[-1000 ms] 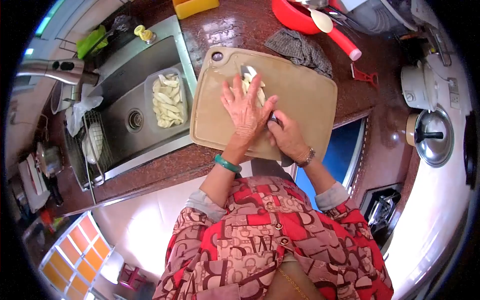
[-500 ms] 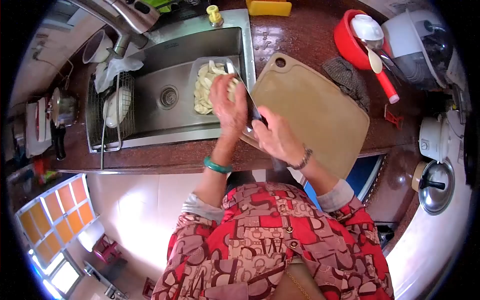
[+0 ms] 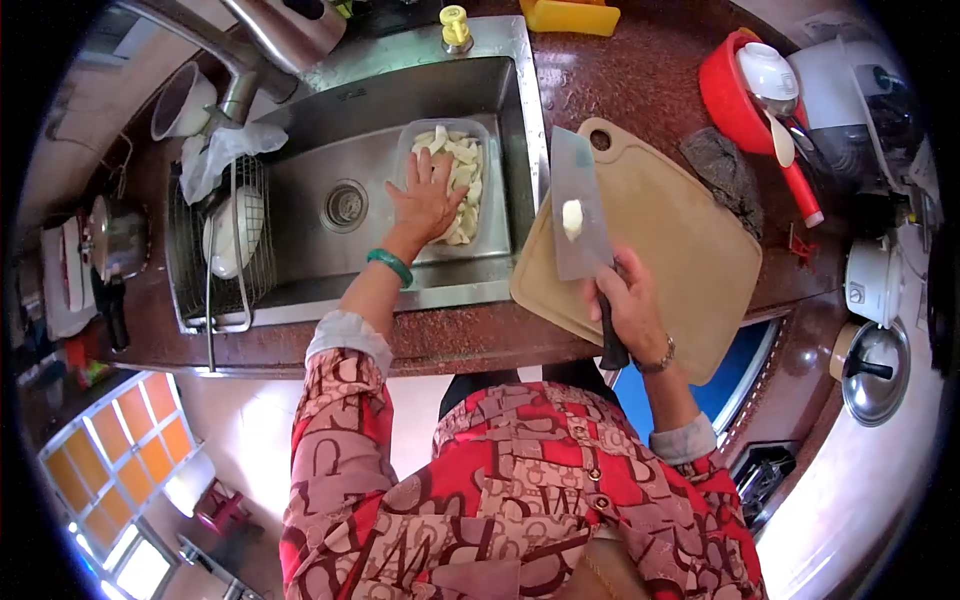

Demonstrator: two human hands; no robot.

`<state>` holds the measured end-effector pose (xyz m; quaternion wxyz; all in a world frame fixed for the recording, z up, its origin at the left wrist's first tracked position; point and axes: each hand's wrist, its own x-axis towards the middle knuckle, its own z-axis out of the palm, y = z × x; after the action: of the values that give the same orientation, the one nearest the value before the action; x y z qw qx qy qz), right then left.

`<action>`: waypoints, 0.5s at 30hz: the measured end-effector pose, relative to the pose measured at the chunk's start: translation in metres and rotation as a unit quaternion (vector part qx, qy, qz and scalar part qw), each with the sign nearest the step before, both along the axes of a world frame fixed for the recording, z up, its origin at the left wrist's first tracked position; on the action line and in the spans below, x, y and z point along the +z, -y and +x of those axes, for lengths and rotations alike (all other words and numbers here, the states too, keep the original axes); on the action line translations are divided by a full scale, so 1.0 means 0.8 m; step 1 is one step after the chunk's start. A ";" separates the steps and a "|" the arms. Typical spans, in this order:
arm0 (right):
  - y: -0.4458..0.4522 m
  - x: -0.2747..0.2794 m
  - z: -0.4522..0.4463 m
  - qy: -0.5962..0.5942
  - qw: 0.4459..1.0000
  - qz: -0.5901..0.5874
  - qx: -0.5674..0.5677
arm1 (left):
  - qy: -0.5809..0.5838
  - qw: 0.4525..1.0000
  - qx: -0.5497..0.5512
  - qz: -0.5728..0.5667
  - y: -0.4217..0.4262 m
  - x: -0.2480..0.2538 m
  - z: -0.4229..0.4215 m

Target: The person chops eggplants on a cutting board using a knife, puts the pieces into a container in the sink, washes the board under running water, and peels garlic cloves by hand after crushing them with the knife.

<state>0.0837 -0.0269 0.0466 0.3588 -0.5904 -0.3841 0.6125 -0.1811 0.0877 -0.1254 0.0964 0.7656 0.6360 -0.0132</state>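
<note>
My left hand is spread with its fingers apart over a clear plastic container that sits in the sink. Pale sliced pieces fill the container, partly hidden under that hand. In my right hand is the black handle of a cleaver, its broad blade pointing away from me above the left edge of the cutting board. One pale slice sticks to the flat of the blade. The board's surface shows no food on it.
The steel sink has a drain and a wire rack at its left. A dark cloth lies by the board's far right edge. Behind it stand a red pan and a white bowl.
The cleaver has moved right, from beside the container to above the board, with its flat face turned up. My left hand has moved away from the blade and spread its fingers.
</note>
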 end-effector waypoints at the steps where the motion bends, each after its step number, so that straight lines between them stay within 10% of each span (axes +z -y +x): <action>1: 0.001 0.002 -0.002 -0.007 1.000 0.003 -0.004 | -0.024 0.999 -0.018 0.030 -0.002 -0.008 0.002; 15: 0.015 -0.038 -0.010 0.001 0.993 -0.018 -0.116 | 0.018 0.985 -0.166 0.039 -0.024 -0.046 0.001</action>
<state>0.0755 -0.0389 0.0161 0.4161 -0.6378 -0.3022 0.5733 -0.1801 0.1068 -0.1619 0.0745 0.8635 0.4987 0.0090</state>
